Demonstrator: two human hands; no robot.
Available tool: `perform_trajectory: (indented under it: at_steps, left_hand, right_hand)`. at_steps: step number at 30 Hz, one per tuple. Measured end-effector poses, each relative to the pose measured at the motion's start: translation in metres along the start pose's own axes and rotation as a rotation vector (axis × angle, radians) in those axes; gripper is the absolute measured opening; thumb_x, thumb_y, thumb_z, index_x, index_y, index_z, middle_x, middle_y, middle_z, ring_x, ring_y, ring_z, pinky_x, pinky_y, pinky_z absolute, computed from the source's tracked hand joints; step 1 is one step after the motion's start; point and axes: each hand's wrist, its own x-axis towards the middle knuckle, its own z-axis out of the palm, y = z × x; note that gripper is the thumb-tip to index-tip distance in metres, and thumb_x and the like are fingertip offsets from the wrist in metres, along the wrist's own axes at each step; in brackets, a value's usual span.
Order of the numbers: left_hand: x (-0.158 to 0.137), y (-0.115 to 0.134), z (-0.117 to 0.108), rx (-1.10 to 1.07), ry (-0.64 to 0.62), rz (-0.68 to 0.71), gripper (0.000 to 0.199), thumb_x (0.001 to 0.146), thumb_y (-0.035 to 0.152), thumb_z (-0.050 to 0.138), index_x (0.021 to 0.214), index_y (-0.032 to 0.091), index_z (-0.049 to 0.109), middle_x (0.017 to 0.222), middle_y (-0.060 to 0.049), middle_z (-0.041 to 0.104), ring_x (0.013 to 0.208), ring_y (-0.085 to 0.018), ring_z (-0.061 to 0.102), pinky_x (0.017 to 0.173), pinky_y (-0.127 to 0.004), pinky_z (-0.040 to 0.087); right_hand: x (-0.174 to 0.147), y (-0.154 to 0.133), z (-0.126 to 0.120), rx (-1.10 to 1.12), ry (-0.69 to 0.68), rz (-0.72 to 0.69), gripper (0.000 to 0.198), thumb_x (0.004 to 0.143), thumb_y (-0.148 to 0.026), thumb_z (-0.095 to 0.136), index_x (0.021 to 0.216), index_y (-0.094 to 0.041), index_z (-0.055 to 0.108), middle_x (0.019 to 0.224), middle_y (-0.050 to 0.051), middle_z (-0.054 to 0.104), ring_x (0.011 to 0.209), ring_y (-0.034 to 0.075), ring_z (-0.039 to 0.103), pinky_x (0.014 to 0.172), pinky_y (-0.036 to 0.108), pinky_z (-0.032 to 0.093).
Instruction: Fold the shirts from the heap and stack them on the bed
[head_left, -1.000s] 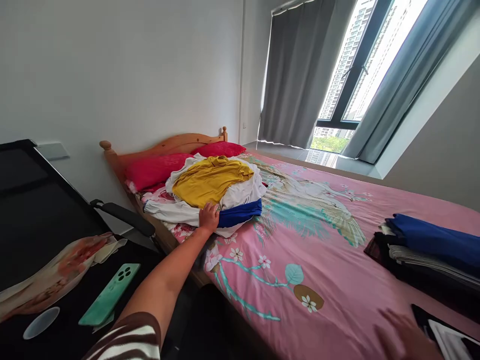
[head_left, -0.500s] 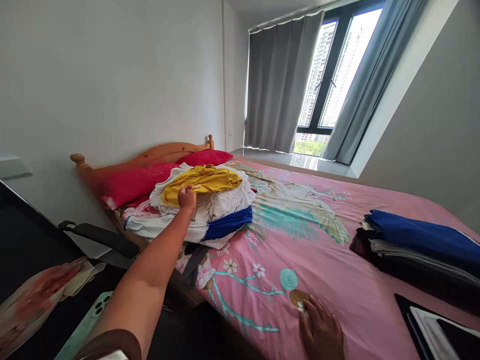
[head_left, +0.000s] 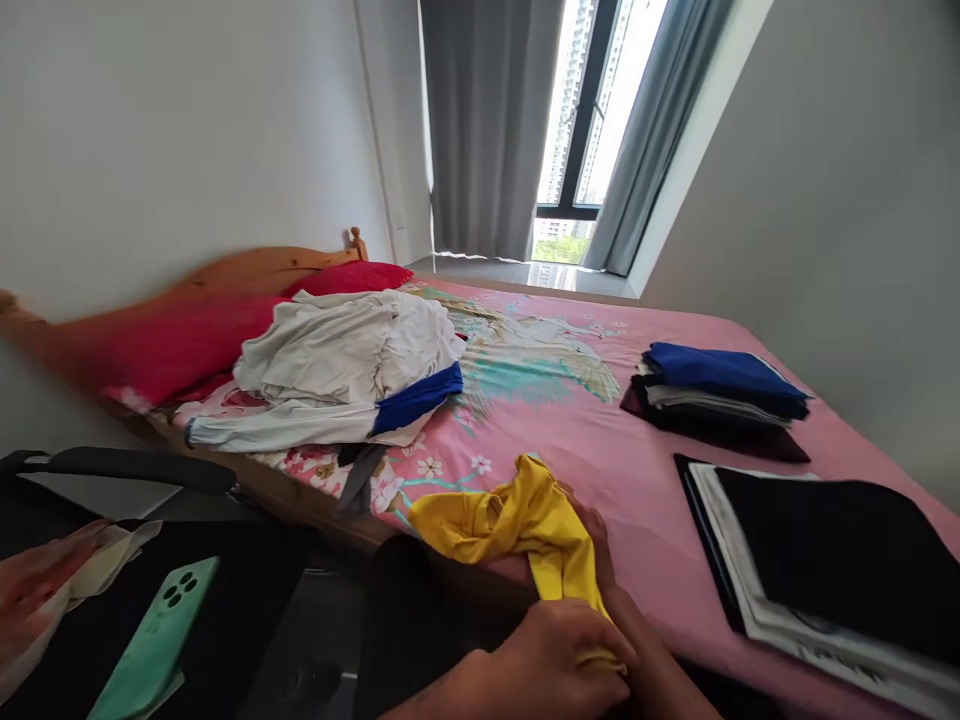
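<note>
since the earlier frame, the yellow garment [head_left: 551, 560] has left the top of the white clothes [head_left: 330, 350] at the left of the frame and come to the lower middle, over the near edge of the bed [head_left: 540, 420]. the left hand [head_left: 559, 655] has drawn back with it, and the right hand [head_left: 596, 530] has met it there. the left fingers are curled closed on the garment, a scrap of yellow showing past them. the right hand is against the garment's right side, partly hidden behind it; how far its fingers are closed i cannot tell. the garment is bunched, one end pointing left.

the white clothes remain heaped at centre left, by the red pillow [head_left: 202, 340], with a blue piece [head_left: 420, 400] along their lower right edge. a dark grey strip [head_left: 361, 480] hangs over the bed's edge below them. at the right of the frame is a folded stack [head_left: 720, 375], blue on top; nearer, at the lower right, a black folded garment [head_left: 847, 555] lies over white cloth [head_left: 739, 560]. at the lower left, a green phone [head_left: 154, 640] lies on something black.
</note>
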Motion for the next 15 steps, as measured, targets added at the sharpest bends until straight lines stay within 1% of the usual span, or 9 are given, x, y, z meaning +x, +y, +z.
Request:
perform_trajectory:
  at_steps: [1, 3, 6, 8, 10, 11, 12, 14, 15]
  left_hand:
    - [-0.011, 0.000, 0.002, 0.015, 0.001, -0.013, 0.025, 0.068, 0.015, 0.065, 0.091, 0.021, 0.073, 0.087, -0.002, 0.068, 0.078, -0.013, 0.059, 0.076, -0.022, 0.047]
    - [-0.029, 0.005, -0.007, 0.054, 0.027, -0.020, 0.023, 0.070, 0.015, 0.064, 0.091, 0.022, 0.073, 0.090, -0.002, 0.067, 0.084, -0.014, 0.059, 0.081, -0.023, 0.046]
    - [-0.053, 0.019, -0.038, 0.119, 0.088, -0.039, 0.020, 0.075, 0.019, 0.060, 0.091, 0.022, 0.071, 0.089, -0.002, 0.066, 0.083, -0.015, 0.059, 0.080, -0.024, 0.046]
    - [-0.068, 0.025, -0.060, 0.146, 0.135, -0.061, 0.017, 0.077, 0.024, 0.059, 0.091, 0.023, 0.070, 0.088, -0.002, 0.066, 0.082, -0.016, 0.059, 0.077, -0.026, 0.047]
    - [-0.079, 0.027, -0.078, 0.158, 0.193, -0.064, 0.017, 0.078, 0.030, 0.059, 0.090, 0.025, 0.070, 0.090, -0.002, 0.067, 0.083, -0.018, 0.060, 0.077, -0.027, 0.049]
    - [-0.083, 0.027, -0.086, 0.159, 0.240, -0.067, 0.018, 0.077, 0.033, 0.060, 0.089, 0.025, 0.071, 0.090, -0.003, 0.068, 0.084, -0.019, 0.061, 0.078, -0.028, 0.049]
    - [-0.085, 0.027, -0.094, 0.157, 0.298, -0.075, 0.019, 0.076, 0.036, 0.062, 0.089, 0.026, 0.071, 0.091, -0.003, 0.068, 0.085, -0.020, 0.062, 0.078, -0.029, 0.050]
    - [-0.087, 0.028, -0.105, 0.144, 0.416, -0.101, 0.022, 0.072, 0.040, 0.065, 0.088, 0.025, 0.071, 0.091, -0.003, 0.069, 0.085, -0.021, 0.063, 0.077, -0.030, 0.051]
    - [-0.087, 0.029, -0.110, 0.132, 0.462, -0.111, 0.024, 0.070, 0.042, 0.066, 0.087, 0.025, 0.071, 0.091, -0.003, 0.070, 0.084, -0.021, 0.063, 0.075, -0.030, 0.052]
  right_hand:
    - [-0.003, 0.001, -0.001, 0.020, 0.004, 0.003, 0.044, 0.083, -0.033, 0.037, 0.119, -0.020, 0.057, 0.115, 0.008, 0.063, 0.107, 0.025, 0.056, 0.097, 0.044, 0.040]
    - [-0.012, 0.002, -0.004, 0.069, 0.027, -0.007, 0.045, 0.082, -0.032, 0.041, 0.123, -0.018, 0.054, 0.118, 0.009, 0.062, 0.106, 0.024, 0.057, 0.096, 0.043, 0.042]
    - [-0.028, -0.004, -0.014, 0.130, 0.047, -0.009, 0.042, 0.079, -0.032, 0.048, 0.118, -0.019, 0.058, 0.114, 0.010, 0.064, 0.103, 0.025, 0.059, 0.091, 0.043, 0.045]
    - [-0.038, -0.011, -0.025, 0.162, -0.018, 0.001, 0.038, 0.081, -0.031, 0.047, 0.115, -0.021, 0.062, 0.110, 0.008, 0.067, 0.101, 0.025, 0.061, 0.089, 0.042, 0.047]
    - [-0.044, -0.018, -0.041, 0.219, -0.137, 0.034, 0.036, 0.086, -0.034, 0.044, 0.116, -0.024, 0.062, 0.099, 0.006, 0.069, 0.090, 0.022, 0.064, 0.082, 0.037, 0.050]
    - [-0.045, -0.021, -0.051, 0.257, -0.185, 0.069, 0.037, 0.088, -0.037, 0.043, 0.117, -0.024, 0.061, 0.090, 0.005, 0.070, 0.081, 0.020, 0.065, 0.076, 0.034, 0.052]
    - [-0.044, -0.024, -0.062, 0.299, -0.205, 0.117, 0.038, 0.089, -0.041, 0.041, 0.118, -0.024, 0.061, 0.079, 0.003, 0.069, 0.070, 0.018, 0.064, 0.069, 0.032, 0.052]
    - [-0.039, -0.030, -0.086, 0.394, -0.159, 0.225, 0.041, 0.090, -0.048, 0.041, 0.114, -0.021, 0.061, 0.062, -0.001, 0.062, 0.053, 0.014, 0.056, 0.056, 0.027, 0.049]
    - [-0.037, -0.033, -0.097, 0.439, -0.117, 0.272, 0.043, 0.089, -0.050, 0.041, 0.111, -0.019, 0.061, 0.059, -0.001, 0.059, 0.049, 0.013, 0.053, 0.053, 0.025, 0.047]
